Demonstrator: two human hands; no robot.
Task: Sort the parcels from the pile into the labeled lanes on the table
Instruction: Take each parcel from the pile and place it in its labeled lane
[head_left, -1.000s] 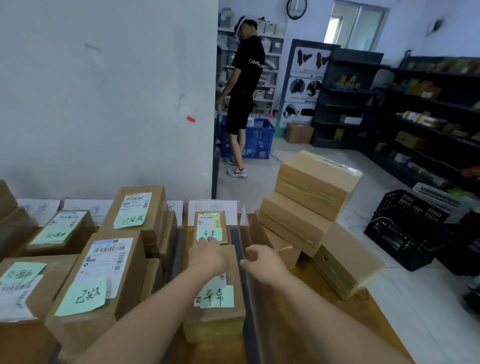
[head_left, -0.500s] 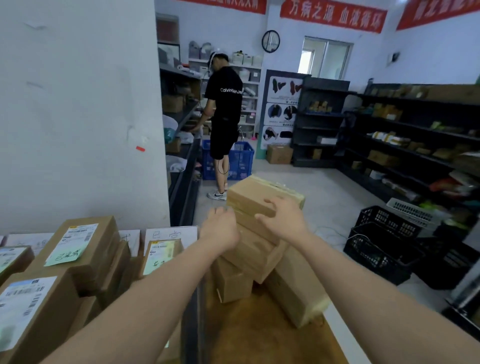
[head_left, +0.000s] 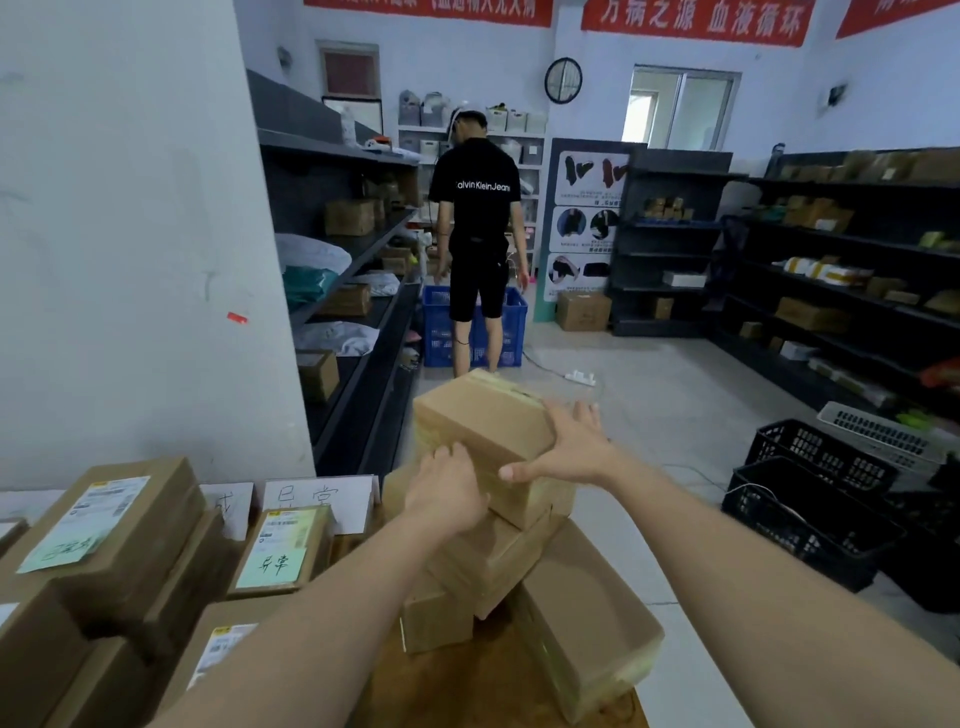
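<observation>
Fingers (head_left: 586, 418) of the right hand (head_left: 566, 453) are lying spread and nearly straight on the right side of the plain brown cardboard parcel (head_left: 483, 423), and the thumb is pressing on its near face. Fingers (head_left: 453, 457) of the left hand (head_left: 448, 496) are bending around the near left edge of the same parcel. Their tips are hidden, so I cannot tell how deep they are hooking. The 2 hands are squeezing from 2 sides, I judge because the parcel is wide and its taped surface is smooth.

It is sitting crooked on the leaning pile of brown boxes (head_left: 493, 558) just under the fingers, and it seems not yet lifted. To the left of the fingers, white paper lane signs (head_left: 317, 501) are standing at the back of the wooden table (head_left: 467, 691). Sorted brown parcels with green handwritten notes (head_left: 283, 553) are lying in front of them. No label is showing on the held parcel, so I think it is needing a turn before a lane is chosen.
</observation>
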